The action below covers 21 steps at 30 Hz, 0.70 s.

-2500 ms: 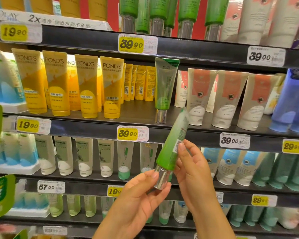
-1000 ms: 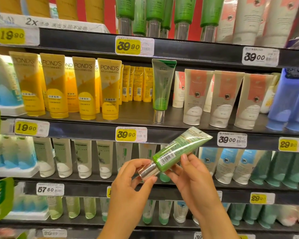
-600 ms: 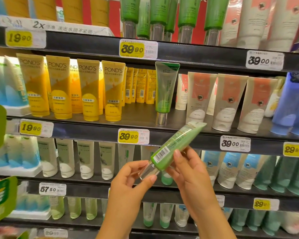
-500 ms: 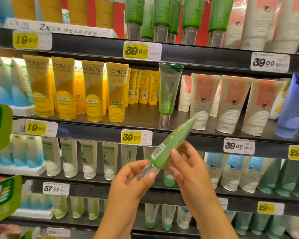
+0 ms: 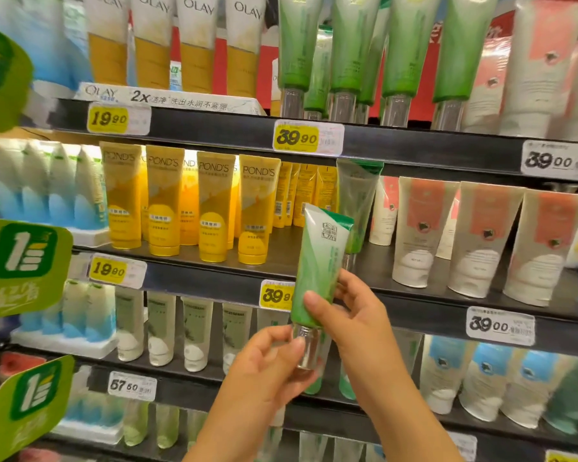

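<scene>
The green tube point(image 5: 317, 261) is a soft, glossy plastic squeeze tube. It is flat and wide at the crimped end and narrows to a round shoulder. The crimp carries a dark green band, and the body fades from pale white at the top to full green at the bottom. A square emblem sits just below the crimp. The clear cap point(image 5: 306, 348) is a smooth cylinder, probably rigid plastic, though motion blur softens its edges.

The tube is held nearly upright, cap down, in front of the middle shelf edge point(image 5: 197, 283). It covers the right part of a yellow price tag point(image 5: 276, 295).

The right hand point(image 5: 354, 315) grips the lower body of the tube, with the thumb pressed across the front and the fingers wrapped behind. The left hand point(image 5: 264, 371) is curled around the cap, with thumb and fingertips closed on its sides.

The right fingers are mostly hidden behind the tube. The left palm covers the lower end of the cap. The vertical print on the tube is too blurred to read.

A matching tube point(image 5: 357, 195) stands on the shelf behind, its cap end mostly hidden by the held tube. It stands between yellow POND'S tubes point(image 5: 211, 208) and white-and-coral tubes point(image 5: 421, 228).
</scene>
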Tool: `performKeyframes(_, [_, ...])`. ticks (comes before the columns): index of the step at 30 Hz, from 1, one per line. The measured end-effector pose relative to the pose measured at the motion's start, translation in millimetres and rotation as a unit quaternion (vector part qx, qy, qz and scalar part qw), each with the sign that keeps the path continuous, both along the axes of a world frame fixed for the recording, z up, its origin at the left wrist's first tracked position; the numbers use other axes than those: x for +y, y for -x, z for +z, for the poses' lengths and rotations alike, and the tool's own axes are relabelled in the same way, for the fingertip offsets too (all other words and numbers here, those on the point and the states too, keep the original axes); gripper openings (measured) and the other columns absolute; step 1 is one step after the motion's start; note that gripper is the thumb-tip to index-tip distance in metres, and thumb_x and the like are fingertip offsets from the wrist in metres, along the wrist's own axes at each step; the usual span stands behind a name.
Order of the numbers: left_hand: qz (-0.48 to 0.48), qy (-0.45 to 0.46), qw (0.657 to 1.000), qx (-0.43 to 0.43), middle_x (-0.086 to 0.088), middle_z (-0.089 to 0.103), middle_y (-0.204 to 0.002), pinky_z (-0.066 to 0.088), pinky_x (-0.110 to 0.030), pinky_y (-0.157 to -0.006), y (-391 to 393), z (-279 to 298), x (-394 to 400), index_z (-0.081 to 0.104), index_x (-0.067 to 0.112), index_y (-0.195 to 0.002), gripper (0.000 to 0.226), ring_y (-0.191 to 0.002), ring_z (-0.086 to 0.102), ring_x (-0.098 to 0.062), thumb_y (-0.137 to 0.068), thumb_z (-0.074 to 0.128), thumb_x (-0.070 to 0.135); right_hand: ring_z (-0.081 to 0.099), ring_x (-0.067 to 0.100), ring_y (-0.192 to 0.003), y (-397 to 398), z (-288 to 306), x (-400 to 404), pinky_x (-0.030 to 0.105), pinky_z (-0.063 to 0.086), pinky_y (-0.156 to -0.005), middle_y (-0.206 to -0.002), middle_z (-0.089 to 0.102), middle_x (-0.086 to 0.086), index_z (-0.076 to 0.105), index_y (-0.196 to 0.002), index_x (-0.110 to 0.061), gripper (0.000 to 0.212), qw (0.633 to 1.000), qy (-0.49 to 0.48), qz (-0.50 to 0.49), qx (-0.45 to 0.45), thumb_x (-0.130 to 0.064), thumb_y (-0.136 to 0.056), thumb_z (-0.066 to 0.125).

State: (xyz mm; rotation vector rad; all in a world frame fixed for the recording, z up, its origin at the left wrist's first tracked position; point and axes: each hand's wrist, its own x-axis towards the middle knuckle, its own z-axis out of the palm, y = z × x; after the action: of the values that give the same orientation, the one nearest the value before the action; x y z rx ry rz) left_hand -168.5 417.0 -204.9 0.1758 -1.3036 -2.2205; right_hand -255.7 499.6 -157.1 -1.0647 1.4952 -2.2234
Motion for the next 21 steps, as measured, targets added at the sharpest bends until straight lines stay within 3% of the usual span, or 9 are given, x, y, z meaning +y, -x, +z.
performKeyframes(3, [0.085,0.198,0.974,-0.064,0.015,0.072,-0.081,0.053,-0.016,-0.069,6,13,-10,0.070,0.034,-0.082,0.019,-0.077,0.068,-0.002,-0.069,0.076,0.022,0.070,0.010,-0.083,4,10,-9,0.017,0.053,-0.066,-0.094,0.074,-0.002,0.058,-0.115,-0.013,0.040,1.000,0.007,-0.012,0.019,0.003,-0.080,0.066])
performKeyframes(5, [0.166,0.285,0.941,-0.076,0.016,0.070,-0.081,0.048,-0.011,-0.069,12,23,-17,0.065,0.037,-0.084,0.025,-0.076,0.064,0.007,-0.072,0.077,0.018,0.070,0.010,-0.086,9,18,-15,0.018,0.053,-0.067,-0.097,0.073,0.000,0.056,-0.116,-0.014,0.041,0.999,0.013,-0.021,0.024,0.003,-0.080,0.066])
performKeyframes(8, [0.238,0.338,0.908,-0.062,0.011,0.062,-0.078,0.044,-0.004,-0.060,24,43,-25,0.056,0.037,-0.090,0.037,-0.068,0.057,0.012,-0.072,0.077,0.014,0.070,0.007,-0.085,17,33,-25,0.016,0.053,-0.066,-0.096,0.072,-0.001,0.056,-0.110,-0.018,0.038,0.998,0.017,-0.033,0.041,0.003,-0.080,0.066])
performKeyframes(11, [0.251,0.382,0.888,-0.062,0.011,0.060,-0.079,0.044,-0.004,-0.060,33,57,-33,0.051,0.041,-0.089,0.040,-0.068,0.055,0.013,-0.072,0.077,0.016,0.070,0.007,-0.085,25,45,-35,0.017,0.054,-0.068,-0.100,0.070,-0.001,0.053,-0.118,-0.013,0.042,0.997,0.005,-0.051,0.063,0.002,-0.081,0.066])
performKeyframes(15, [0.249,0.417,0.873,-0.055,0.012,0.060,-0.080,0.044,-0.003,-0.058,44,66,-43,0.047,0.045,-0.089,0.042,-0.070,0.056,0.014,-0.075,0.075,0.017,0.066,0.013,-0.100,30,53,-48,0.032,0.055,-0.087,-0.114,0.065,0.004,0.046,-0.132,-0.011,0.054,0.988,-0.035,-0.103,0.110,-0.006,-0.082,0.068])
performKeyframes(18, [0.256,0.437,0.861,-0.046,0.013,0.059,-0.081,0.042,-0.001,-0.057,52,71,-50,0.048,0.043,-0.094,0.040,-0.072,0.056,0.017,-0.078,0.072,0.015,0.061,0.015,-0.110,33,55,-57,0.034,0.052,-0.093,-0.117,0.062,0.001,0.045,-0.131,-0.015,0.053,0.980,-0.051,-0.139,0.135,-0.010,-0.083,0.068])
performKeyframes(21, [0.246,0.450,0.858,-0.045,0.019,0.060,-0.087,0.043,0.000,-0.059,60,72,-58,0.051,0.039,-0.100,0.039,-0.079,0.057,0.019,-0.080,0.069,0.011,0.060,0.011,-0.105,37,54,-66,0.027,0.053,-0.086,-0.116,0.060,-0.002,0.043,-0.126,-0.025,0.051,0.968,-0.063,-0.185,0.157,-0.014,-0.083,0.069])
